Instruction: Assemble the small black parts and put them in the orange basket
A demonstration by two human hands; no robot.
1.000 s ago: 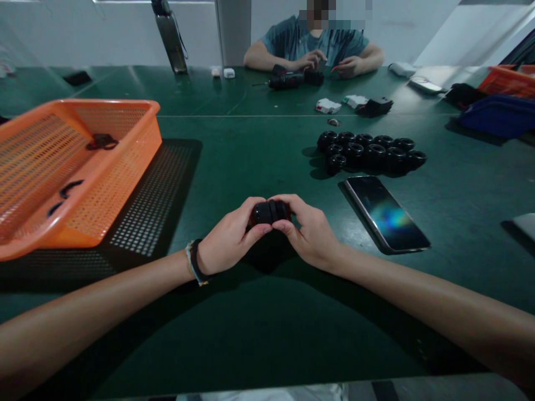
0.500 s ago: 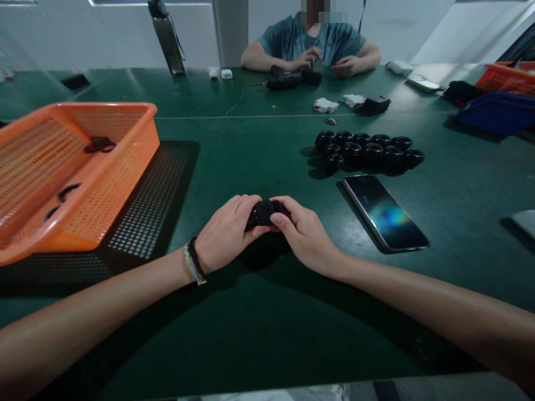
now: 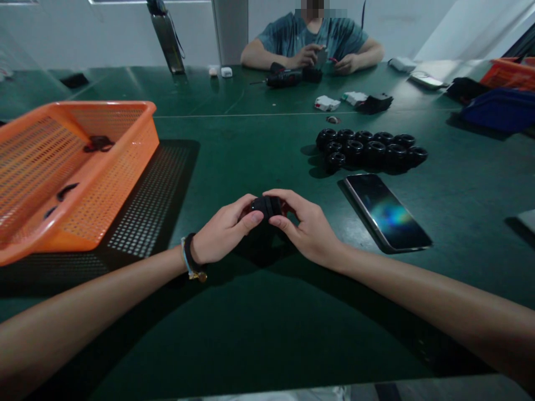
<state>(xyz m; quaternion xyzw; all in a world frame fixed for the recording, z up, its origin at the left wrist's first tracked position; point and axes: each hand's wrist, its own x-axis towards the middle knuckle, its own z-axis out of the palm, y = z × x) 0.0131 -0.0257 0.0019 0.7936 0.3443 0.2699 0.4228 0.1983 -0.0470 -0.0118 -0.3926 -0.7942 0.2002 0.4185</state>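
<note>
A small black rounded part (image 3: pixel 267 206) is held just above the green table (image 3: pixel 234 345), near the middle of the view. My left hand (image 3: pixel 223 228) grips its left side, thumb in front and fingers behind. On its right side, my right hand (image 3: pixel 311 228) pinches it between thumb and forefinger. The fingertips partly cover the part. Behind and to the right, several glossy black round parts (image 3: pixel 374 150) stand close together in rows. A dark-screened phone (image 3: pixel 388 213) lies to the right of my right hand.
An orange perforated basket (image 3: pixel 83 225) with a few dark pieces stands at the left. Across the table sits a person (image 3: pixel 309 42) behind a black power drill (image 3: pixel 286 77). A bottle (image 3: pixel 166 42) stands at the back left, a blue bin (image 3: pixel 497 109) at the far right.
My left hand has turned, bringing its thumb onto the front of the black part. My right fingers have shifted slightly. The person opposite has raised a small flat object.
</note>
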